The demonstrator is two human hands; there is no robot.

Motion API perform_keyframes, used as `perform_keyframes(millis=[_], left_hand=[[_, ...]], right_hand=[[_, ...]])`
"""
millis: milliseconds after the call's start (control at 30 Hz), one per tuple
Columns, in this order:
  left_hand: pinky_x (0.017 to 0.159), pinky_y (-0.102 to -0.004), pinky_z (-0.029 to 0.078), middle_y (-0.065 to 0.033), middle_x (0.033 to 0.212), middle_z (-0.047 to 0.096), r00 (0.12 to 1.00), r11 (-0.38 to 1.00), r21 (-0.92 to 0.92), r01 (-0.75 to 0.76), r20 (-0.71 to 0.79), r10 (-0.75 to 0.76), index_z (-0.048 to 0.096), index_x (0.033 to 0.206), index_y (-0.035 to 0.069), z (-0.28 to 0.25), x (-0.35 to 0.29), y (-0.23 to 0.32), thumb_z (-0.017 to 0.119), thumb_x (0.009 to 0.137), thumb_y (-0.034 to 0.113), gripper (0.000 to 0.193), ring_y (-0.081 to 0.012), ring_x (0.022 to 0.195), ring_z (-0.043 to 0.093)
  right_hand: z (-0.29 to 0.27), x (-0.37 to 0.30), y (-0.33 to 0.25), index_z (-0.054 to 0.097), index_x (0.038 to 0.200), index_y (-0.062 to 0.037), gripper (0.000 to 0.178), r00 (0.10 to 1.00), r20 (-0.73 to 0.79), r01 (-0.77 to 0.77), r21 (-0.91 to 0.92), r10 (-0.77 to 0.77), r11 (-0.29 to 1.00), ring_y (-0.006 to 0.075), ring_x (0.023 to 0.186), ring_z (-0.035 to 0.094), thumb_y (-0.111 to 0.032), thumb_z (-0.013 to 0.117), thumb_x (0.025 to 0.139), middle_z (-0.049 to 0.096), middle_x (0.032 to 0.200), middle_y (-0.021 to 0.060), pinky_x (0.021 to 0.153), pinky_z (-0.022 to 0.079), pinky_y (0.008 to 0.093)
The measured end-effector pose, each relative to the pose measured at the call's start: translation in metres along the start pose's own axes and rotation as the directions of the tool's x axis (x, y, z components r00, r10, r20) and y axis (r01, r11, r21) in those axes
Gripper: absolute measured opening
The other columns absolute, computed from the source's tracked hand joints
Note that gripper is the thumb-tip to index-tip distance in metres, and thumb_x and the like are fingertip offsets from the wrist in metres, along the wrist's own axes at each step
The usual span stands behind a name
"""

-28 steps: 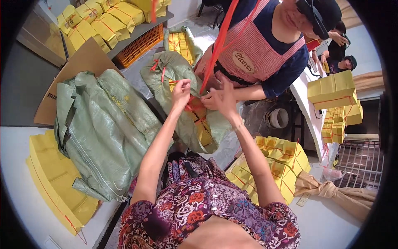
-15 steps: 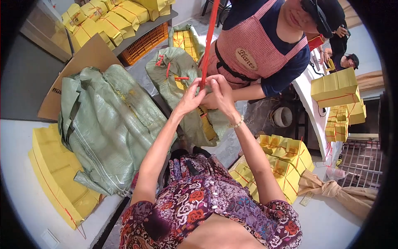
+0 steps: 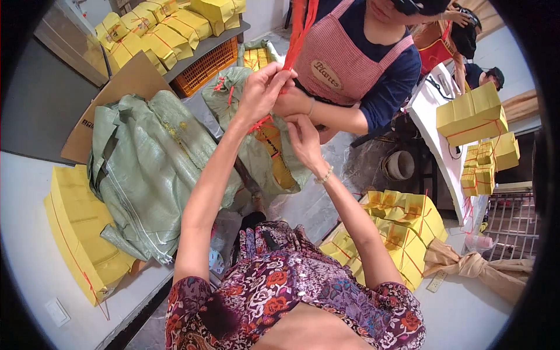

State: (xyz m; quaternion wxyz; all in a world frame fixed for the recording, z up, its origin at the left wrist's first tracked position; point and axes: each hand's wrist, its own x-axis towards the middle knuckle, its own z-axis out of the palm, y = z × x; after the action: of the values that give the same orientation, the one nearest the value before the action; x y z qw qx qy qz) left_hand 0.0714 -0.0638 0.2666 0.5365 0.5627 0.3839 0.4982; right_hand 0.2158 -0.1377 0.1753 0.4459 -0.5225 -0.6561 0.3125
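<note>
Red plastic strands (image 3: 298, 44) hang from above in a loose bundle. My left hand (image 3: 259, 93) is closed on their lower end, thumb and fingers pinched together. My right hand (image 3: 306, 142) is lower and to the right, fingers apart and slightly bent, just under a co-worker's wrist; I see nothing in it. The co-worker's hand (image 3: 291, 104) is right beside my left hand, and its fingers are partly hidden. Below our hands lies a green woven sack (image 3: 294, 166), tied with red strands, with yellow bundles showing through its opening.
Opposite me stands a co-worker in a checked apron (image 3: 332, 73). A large green woven sack (image 3: 169, 169) lies at left against cardboard (image 3: 116, 105). Yellow paper bundles (image 3: 402, 233) stack at right; others sit on a grey table (image 3: 204, 46). A white bucket (image 3: 399, 165) stands near a white table (image 3: 434, 140).
My left hand has moved up and left, still holding the red strands, which now spread wider. My right hand has come away from it, lower. The co-worker's hand now shows between them.
</note>
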Motion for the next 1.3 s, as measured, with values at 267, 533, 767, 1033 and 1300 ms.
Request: perform_keyframes(millis=[267,533,767,1033,1300], left_hand=[[0.075,-0.0241,0.049,-0.0048,0.084,0.065,0.908,0.909,0.037,-0.416,-0.026,0.417,0.062,0.097,-0.002,0.005,0.006,0.083,0.053,0.091,0.006,0.014,-0.0102,0.079,0.061],[0.074,-0.0238,0.046,-0.0056,0.092,0.064,0.498,0.499,-0.007,-0.867,0.052,0.866,0.062,0.104,0.002,0.021,0.011,0.155,0.057,0.09,0.016,0.019,-0.0123,0.083,0.058],[0.079,-0.0239,0.047,-0.0064,0.094,0.063,0.886,0.837,-0.291,-0.463,-0.183,0.427,0.057,0.106,0.0,0.032,-0.036,0.156,0.051,0.091,0.008,0.018,-0.01,0.087,0.059],[0.085,-0.0262,0.045,-0.0035,0.103,0.06,0.974,0.992,-0.128,0.003,-0.225,-0.032,0.055,0.111,0.002,0.052,-0.167,-0.06,0.057,0.085,0.003,0.026,-0.0125,0.095,0.057],[0.09,-0.0412,0.042,-0.0205,0.121,0.049,0.849,0.684,0.634,0.36,-0.527,0.042,0.043,0.122,0.0,0.038,-0.194,-0.215,0.068,0.076,0.025,0.057,-0.0324,0.112,0.048]], right_hand=[[0.01,-0.01,0.003,0.051,0.113,-0.0014,0.028,0.992,0.038,-0.119,-0.071,0.122,0.99,0.0287,0.086,0.058,-0.014,0.052,0.088,0.054,0.102,0.0163,0.076,0.047,0.0369],[0.023,0.033,0.018,0.04,0.127,-0.0013,0.045,0.982,-0.048,0.169,-0.211,-0.183,0.963,0.0317,0.099,0.054,-0.021,0.051,0.089,0.05,0.112,0.0196,0.086,0.043,0.0383],[0.024,0.044,0.006,0.05,0.09,-0.0022,0.017,0.997,0.047,0.058,0.141,-0.065,0.988,0.017,0.072,0.054,-0.017,0.042,0.094,0.053,0.075,0.0079,0.064,0.043,0.0308],[0.014,-0.018,0.008,0.048,0.079,-0.0021,0.029,0.998,-0.015,0.067,0.162,-0.065,0.984,0.0194,0.058,0.049,-0.024,0.036,0.095,0.048,0.063,0.0091,0.056,0.04,0.0331],[0.018,-0.075,0.008,0.046,0.075,-0.0054,0.034,0.982,0.057,-0.191,0.266,0.182,0.945,0.0085,0.057,0.037,-0.03,0.038,0.098,0.04,0.059,-0.0005,0.052,0.032,0.0266]])
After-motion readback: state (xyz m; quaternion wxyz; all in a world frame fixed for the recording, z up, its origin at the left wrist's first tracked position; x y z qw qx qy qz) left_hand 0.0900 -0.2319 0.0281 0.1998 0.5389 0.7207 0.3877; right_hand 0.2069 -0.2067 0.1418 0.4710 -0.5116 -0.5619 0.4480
